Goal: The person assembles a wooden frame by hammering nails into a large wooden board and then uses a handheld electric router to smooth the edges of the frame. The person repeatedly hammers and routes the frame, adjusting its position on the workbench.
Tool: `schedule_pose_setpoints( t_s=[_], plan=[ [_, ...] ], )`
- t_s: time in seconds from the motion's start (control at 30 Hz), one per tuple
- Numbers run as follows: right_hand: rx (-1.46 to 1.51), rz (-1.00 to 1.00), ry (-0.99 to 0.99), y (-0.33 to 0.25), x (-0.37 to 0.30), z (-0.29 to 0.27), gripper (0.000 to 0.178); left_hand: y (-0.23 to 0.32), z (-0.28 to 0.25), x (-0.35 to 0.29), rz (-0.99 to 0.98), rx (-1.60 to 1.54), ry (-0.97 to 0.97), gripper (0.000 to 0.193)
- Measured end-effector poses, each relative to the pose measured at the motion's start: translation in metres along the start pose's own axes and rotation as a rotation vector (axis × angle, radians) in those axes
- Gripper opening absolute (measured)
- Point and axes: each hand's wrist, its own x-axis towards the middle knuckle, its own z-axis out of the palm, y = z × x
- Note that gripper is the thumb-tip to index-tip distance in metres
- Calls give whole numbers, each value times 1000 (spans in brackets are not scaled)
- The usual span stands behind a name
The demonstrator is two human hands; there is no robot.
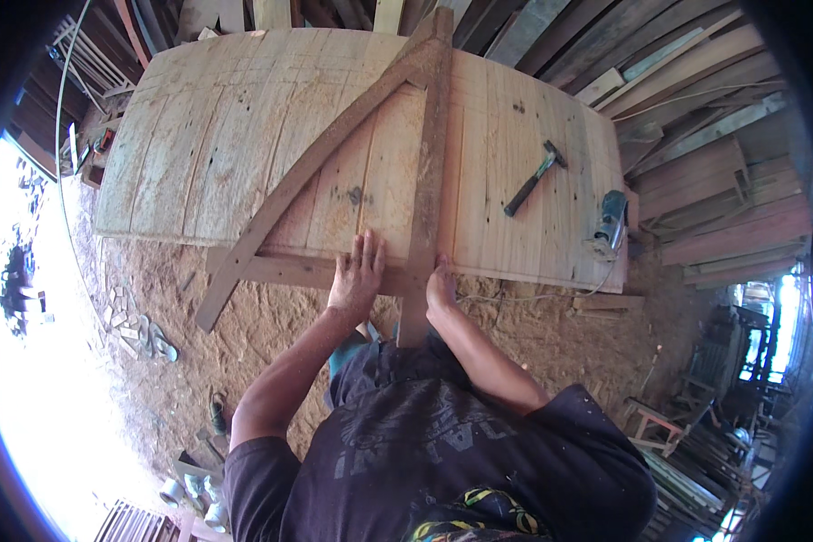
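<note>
On the pale, knotted panel (181, 154), a triangular frame (429, 163) of flat brown timber, long bar (423, 226) pointing away from the body, lies beneath and ahead of the left hand (357, 278), laid straight-fingered over the crossbar (298, 271), not clenched. Right hand (439, 289): nearer the long bar, at its right edge; grip cannot be told. Further right: hammer (530, 183), rounded power tool (612, 217).

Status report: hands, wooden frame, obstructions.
Left hand flat at plank panel edge; right hand at long bar. Triangular wooden frame across panel. Hammer right of it.
</note>
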Motion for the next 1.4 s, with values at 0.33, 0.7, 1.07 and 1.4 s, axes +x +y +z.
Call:
schedule_pose_setpoints(
  t_s=[0.33,0.7,1.07,1.4],
  plan=[
    [5,-205,-26,27,27,-11,55,0,15,0,25,-98,122,78],
    [119,-14,-113,-16,-15,-18,46,-19,-21,7,33,-194,-1,62],
    [-487,-699,397,-120,198,-154,73,-25,-98,-11,43,-529,351,92],
    [-275,-511,93,-169,193,-145,34,-15,-180,-56,-421,-1212,898,24]
  ],
)
